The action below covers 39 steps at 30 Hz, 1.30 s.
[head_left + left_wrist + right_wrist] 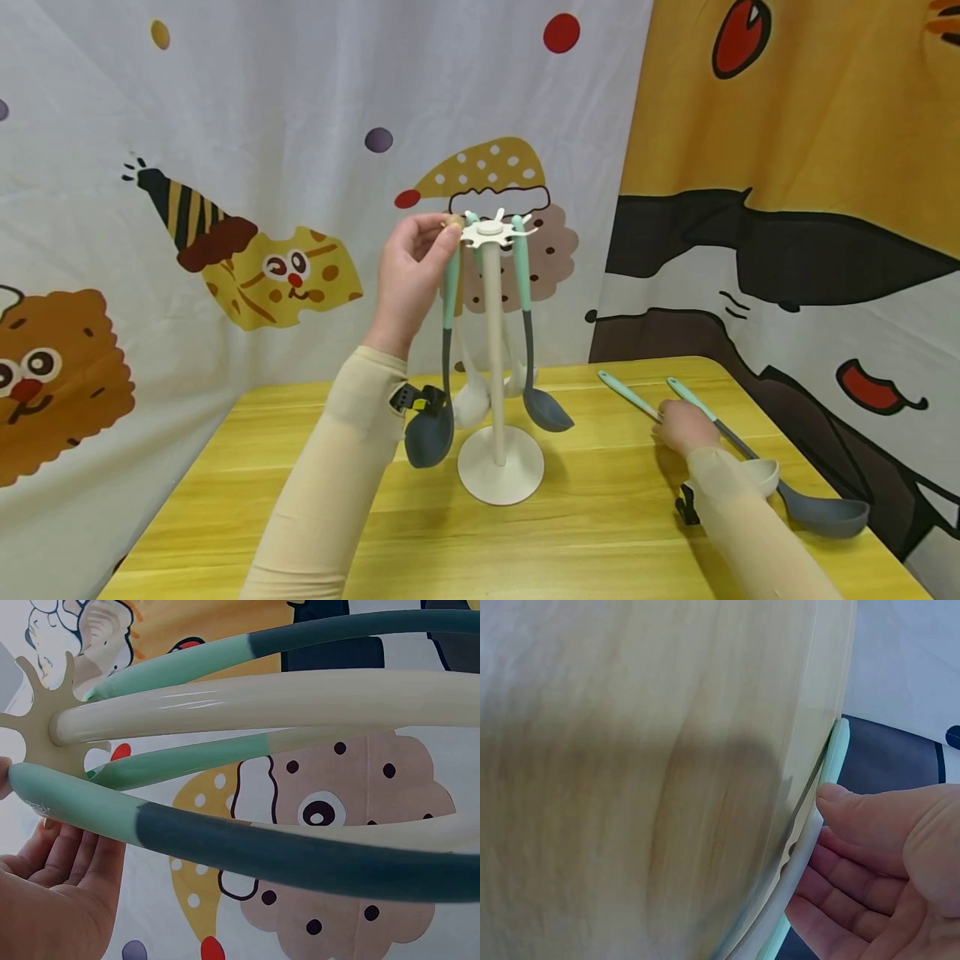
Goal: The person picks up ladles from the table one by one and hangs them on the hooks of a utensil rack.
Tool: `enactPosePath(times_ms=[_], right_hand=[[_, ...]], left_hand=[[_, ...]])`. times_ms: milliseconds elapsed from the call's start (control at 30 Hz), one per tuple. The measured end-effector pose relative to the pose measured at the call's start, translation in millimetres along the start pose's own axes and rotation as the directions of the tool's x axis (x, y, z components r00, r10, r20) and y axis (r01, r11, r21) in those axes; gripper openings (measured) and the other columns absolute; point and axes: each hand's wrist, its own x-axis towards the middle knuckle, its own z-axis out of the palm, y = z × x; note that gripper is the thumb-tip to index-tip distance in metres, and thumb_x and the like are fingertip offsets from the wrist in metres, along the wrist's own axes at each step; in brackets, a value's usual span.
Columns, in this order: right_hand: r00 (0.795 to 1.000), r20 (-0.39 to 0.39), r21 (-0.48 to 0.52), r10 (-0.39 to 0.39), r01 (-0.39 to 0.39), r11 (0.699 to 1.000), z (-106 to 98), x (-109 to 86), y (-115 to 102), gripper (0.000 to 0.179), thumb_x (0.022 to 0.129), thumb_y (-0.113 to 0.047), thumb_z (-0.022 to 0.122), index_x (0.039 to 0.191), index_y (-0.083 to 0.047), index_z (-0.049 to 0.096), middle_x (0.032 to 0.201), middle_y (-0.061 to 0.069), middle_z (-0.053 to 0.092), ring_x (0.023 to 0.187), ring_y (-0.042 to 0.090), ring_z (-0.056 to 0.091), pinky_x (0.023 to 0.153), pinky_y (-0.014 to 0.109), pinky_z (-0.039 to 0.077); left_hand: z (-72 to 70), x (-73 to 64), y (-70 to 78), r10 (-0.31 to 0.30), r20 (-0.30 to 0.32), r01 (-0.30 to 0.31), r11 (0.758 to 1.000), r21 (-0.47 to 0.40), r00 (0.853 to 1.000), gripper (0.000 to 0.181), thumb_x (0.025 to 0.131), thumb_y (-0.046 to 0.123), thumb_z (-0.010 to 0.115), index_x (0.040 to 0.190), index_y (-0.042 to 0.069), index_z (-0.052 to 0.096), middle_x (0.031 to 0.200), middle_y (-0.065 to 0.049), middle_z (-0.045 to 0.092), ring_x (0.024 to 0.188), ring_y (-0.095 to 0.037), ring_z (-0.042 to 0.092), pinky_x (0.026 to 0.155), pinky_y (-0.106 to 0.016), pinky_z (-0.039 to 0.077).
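A cream utensil rack [495,350] stands on the table, with several green-handled utensils hanging from its hooked top. At the top left of the rack, my left hand [411,271] pinches the handle end of a dark grey spoon [429,437]; its green handle [82,802] lies along the fingers in the left wrist view. On the right of the table, my right hand [686,425] grips a white ladle [763,475] by its handle, thumb on top and fingers beneath in the right wrist view. The forearm partly hides this ladle.
A dark grey ladle [825,512] lies at the table's right edge, close beside the right hand. Another grey ladle [547,412] hangs on the rack's right side, and white utensils [472,404] hang behind the post. A patterned cloth [300,125] covers the wall behind.
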Motion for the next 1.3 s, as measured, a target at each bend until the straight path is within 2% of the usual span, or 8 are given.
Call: enactPosePath(times_ms=[67, 500, 800, 1033, 1300], right_hand=[[1.000, 0.007, 0.003, 0.006, -0.006, 1.000, -0.8, 0.5, -1.1, 0.016, 0.090, -0.011, 0.070, 0.097, 0.003, 0.068, 0.083, 0.011, 0.065, 0.076, 0.033, 0.062, 0.067, 0.052, 0.051], [1.000, 0.019, -0.015, 0.016, -0.015, 1.000, 2.2, 6.2, -3.2, 0.011, 0.090, -0.008, 0.069, 0.091, 0.002, 0.069, 0.077, 0.009, 0.064, 0.070, 0.029, 0.061, 0.065, 0.050, 0.051], [0.998, 0.038, 0.024, 0.040, -0.041, 0.999, 4.6, 7.6, -8.5, 0.013, 0.089, -0.003, 0.064, 0.098, 0.003, 0.070, 0.084, 0.012, 0.067, 0.072, 0.029, 0.061, 0.065, 0.048, 0.051], [0.998, 0.035, 0.036, 0.059, -0.060, 0.998, 7.4, 5.3, -12.8, 0.012, 0.088, 0.000, 0.063, 0.098, 0.003, 0.070, 0.084, 0.012, 0.066, 0.073, 0.029, 0.062, 0.063, 0.049, 0.052], [0.999, 0.022, 0.050, 0.041, -0.042, 0.998, 11.5, 3.3, -12.9, 0.013, 0.088, -0.001, 0.064, 0.100, 0.002, 0.069, 0.085, 0.011, 0.066, 0.074, 0.029, 0.062, 0.065, 0.048, 0.052]], left_hand=[[0.0, 0.0, 0.0, -0.001, 0.001, 0.001, 1.000, 0.003, 1.000, 0.036, 0.098, 0.027, 0.062, 0.123, 0.001, 0.059, 0.116, -0.007, 0.065, 0.104, -0.017, 0.062, 0.091, -0.033, 0.049], [-0.1, 0.0, 0.4, -0.002, 0.002, 0.002, 1.000, -0.002, 1.000, 0.036, 0.098, 0.027, 0.062, 0.123, 0.001, 0.059, 0.116, -0.008, 0.065, 0.104, -0.017, 0.062, 0.091, -0.033, 0.049], [-0.5, 0.0, 0.0, -0.007, 0.001, 0.007, 1.000, -0.002, 1.000, 0.037, 0.098, 0.028, 0.062, 0.123, 0.002, 0.059, 0.117, -0.007, 0.065, 0.106, -0.017, 0.061, 0.093, -0.033, 0.049], [-0.2, -0.5, 0.7, -0.001, -0.001, 0.001, 1.000, 0.002, 1.000, 0.035, 0.098, 0.026, 0.062, 0.122, 0.001, 0.059, 0.116, -0.008, 0.065, 0.104, -0.017, 0.062, 0.092, -0.033, 0.049], [-0.1, -0.6, 0.7, -0.004, -0.002, 0.004, 1.000, 0.003, 1.000, 0.035, 0.098, 0.027, 0.062, 0.122, 0.002, 0.060, 0.116, -0.008, 0.065, 0.104, -0.017, 0.062, 0.092, -0.033, 0.049]])
